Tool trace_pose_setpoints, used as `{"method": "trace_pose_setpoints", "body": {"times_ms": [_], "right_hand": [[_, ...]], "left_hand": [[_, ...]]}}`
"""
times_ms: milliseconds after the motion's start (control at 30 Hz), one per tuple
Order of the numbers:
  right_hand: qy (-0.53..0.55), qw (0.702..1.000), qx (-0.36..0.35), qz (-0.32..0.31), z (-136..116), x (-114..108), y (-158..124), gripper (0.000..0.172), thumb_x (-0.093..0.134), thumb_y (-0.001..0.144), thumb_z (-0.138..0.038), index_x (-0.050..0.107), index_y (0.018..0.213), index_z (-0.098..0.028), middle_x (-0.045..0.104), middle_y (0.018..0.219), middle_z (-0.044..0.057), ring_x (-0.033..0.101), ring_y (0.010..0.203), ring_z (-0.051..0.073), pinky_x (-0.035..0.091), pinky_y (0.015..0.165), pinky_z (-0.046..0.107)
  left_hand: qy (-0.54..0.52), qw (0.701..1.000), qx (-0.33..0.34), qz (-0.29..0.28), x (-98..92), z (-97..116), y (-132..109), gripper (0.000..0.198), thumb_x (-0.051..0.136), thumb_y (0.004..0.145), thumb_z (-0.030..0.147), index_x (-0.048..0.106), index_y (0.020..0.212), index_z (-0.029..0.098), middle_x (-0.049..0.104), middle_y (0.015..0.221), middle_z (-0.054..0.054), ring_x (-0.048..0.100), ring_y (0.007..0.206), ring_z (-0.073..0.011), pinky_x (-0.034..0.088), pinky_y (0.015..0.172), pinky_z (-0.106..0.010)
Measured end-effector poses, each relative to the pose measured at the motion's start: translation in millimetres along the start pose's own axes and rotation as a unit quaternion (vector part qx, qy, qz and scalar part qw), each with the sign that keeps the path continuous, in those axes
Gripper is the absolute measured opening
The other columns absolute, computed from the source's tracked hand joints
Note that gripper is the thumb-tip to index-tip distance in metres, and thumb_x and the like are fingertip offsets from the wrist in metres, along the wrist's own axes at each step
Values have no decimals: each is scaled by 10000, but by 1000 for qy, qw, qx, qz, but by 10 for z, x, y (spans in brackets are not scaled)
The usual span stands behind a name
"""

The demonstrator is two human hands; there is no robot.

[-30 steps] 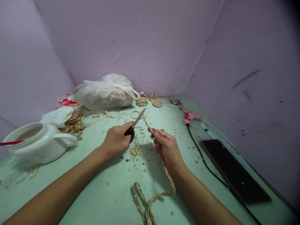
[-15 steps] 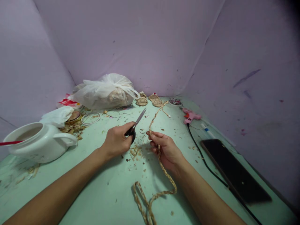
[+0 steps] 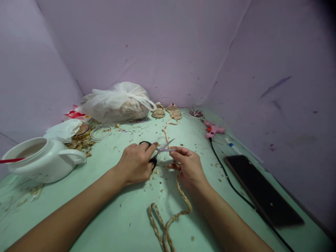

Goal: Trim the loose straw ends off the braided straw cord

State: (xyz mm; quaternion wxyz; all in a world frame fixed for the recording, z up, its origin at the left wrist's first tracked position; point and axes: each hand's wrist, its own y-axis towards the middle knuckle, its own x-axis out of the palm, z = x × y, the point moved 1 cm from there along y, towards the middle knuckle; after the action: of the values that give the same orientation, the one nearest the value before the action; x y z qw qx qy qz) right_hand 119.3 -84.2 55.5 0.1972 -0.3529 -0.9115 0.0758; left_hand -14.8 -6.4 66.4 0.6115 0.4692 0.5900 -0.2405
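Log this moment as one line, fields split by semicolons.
left hand: holds scissors, blades parted at braided cord; right hand: pinches braided cord; around: pink glue gun at right, white handled pot at left

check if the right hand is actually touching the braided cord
Touching. The head view shows the right hand gripping the braided cord, which enters the grip at the far side and comes out on the near side.

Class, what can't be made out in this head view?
In the head view:
Part of the tan braided cord: hidden by the right hand.
The cord's continuation: cut off by the bottom edge.
Contents of the bulging white plastic bag: veiled by its cloudy film.
Outer end of the thin red stick: cut off by the left edge.
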Motion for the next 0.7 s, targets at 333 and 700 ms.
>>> {"method": "trace_pose_setpoints", "body": {"times_ms": [333,700], "right_hand": [[-20,999,-4,-25,48,9,13,142,663,514,-172,656,649,-129,536,551,-27,451,446,68,460,409,215],[-37,998,-42,-42,70,-21,13,70,666,538,-171,644,596,-136,559,526,-30,502,441,78,456,464,227]], "left_hand": [[1,1000,11,-24,-4,5,0,585,431,695,233,384,1269,131,575,875,-90,548,739,-247,425,658,-381],[-96,990,-3,-103,-33,-10,9,538,427,683,159,402,1218,209,621,905,-68,586,797,-218,427,647,-307]]}}
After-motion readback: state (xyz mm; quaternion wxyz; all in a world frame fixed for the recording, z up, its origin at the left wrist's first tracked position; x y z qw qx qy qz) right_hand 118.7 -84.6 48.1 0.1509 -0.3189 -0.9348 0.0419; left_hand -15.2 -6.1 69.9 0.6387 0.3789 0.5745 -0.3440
